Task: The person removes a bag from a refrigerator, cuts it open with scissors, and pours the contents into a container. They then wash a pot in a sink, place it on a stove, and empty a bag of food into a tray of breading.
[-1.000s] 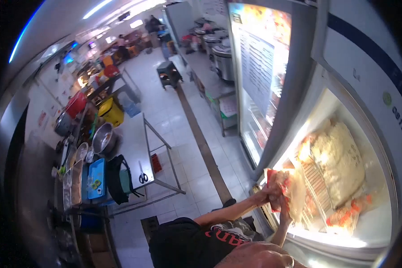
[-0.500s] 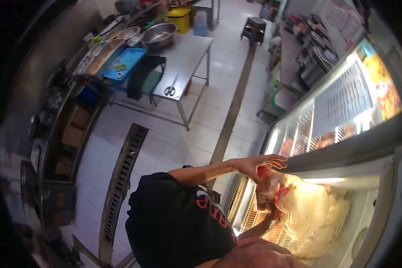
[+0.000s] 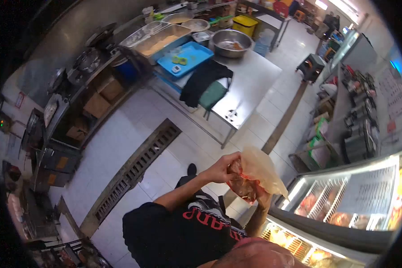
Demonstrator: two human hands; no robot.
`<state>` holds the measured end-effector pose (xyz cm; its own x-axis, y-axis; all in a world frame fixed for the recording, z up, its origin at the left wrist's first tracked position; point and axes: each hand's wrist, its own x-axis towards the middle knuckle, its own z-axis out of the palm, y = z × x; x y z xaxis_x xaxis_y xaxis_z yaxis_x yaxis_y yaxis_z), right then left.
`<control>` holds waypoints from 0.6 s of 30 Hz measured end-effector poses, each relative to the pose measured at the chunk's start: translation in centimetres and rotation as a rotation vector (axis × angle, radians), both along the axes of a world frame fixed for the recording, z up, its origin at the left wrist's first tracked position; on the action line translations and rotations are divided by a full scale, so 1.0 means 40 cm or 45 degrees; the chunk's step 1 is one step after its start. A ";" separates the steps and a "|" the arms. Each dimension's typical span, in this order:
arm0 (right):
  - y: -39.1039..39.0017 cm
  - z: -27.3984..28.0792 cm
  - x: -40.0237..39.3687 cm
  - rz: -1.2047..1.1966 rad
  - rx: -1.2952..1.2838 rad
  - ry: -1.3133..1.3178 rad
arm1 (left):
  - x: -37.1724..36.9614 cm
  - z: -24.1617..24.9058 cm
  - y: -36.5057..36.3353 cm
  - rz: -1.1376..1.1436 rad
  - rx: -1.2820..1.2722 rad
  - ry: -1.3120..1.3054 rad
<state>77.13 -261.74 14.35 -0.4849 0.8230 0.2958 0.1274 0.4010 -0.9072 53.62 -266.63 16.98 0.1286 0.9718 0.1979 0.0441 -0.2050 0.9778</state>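
In front of my chest I hold a plastic bag of raw meat (image 3: 243, 187), with dark reddish pieces showing and a pale, loose part (image 3: 261, 167) of the bag standing up. My left hand (image 3: 225, 168) grips its upper left side, fingers closed round the edge. On the lower right, my right hand (image 3: 262, 199) holds the same bag, its fingers partly hidden behind the plastic. Just to the right is a lit display fridge (image 3: 295, 243), with packed meat on wire racks.
A steel table (image 3: 259, 80) ahead carries scissors (image 3: 231, 115), a blue tray (image 3: 190, 58), a large metal bowl (image 3: 231, 43) and dark cloth on a green chair (image 3: 214, 94). A floor drain grate (image 3: 138, 172) runs at left. A black stool (image 3: 310, 67) stands farther off.
The bag of meat has come out of the fridge, left and up to in front of my chest, with both hands on it. My view has turned toward the left.
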 end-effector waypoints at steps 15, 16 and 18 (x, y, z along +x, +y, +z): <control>0.283 0.100 -1.240 0.707 -0.861 0.287 | -0.976 0.092 0.057 0.939 -0.103 -0.186; 0.296 0.098 -1.289 0.789 -0.850 0.264 | -1.011 0.096 0.063 1.008 -0.143 -0.198; 0.320 0.078 -1.397 0.833 -0.853 0.207 | -1.099 0.064 0.080 1.074 -0.146 -0.196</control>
<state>21.26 -248.93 17.46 -0.9040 0.4260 -0.0348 -0.0864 -0.2619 -0.9612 9.65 -263.41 19.52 -0.6647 0.7455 0.0490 0.0023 -0.0635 0.9980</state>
